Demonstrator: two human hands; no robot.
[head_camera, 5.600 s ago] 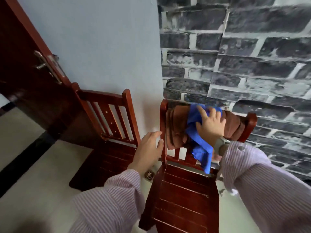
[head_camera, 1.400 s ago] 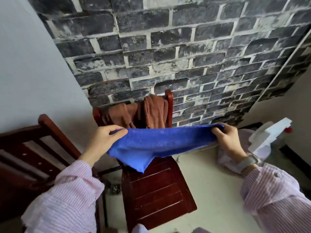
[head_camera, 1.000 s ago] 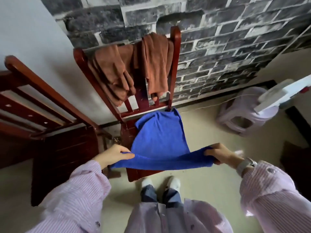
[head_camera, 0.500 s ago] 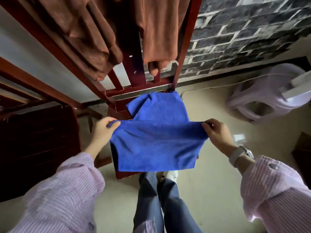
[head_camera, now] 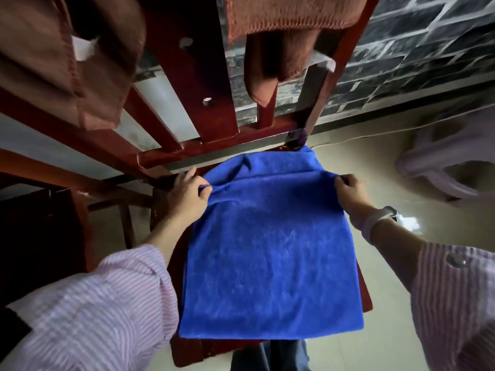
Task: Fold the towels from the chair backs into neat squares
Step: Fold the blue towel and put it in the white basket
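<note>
where the blue towel (head_camera: pixel 270 253) lies, chair seat (head_camera: pixel 365 295) mostly hidden.

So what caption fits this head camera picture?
Both hands, left and right, pinch a blue towel folded on the chair seat.

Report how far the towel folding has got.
Done: the blue towel is off the chair back and lies on the chair seat. In hand: the left hand and right hand each pinch a far corner of it, one fold laid over; it is not yet a square. Left: the brown towels hang unfolded on the chair back.
</note>
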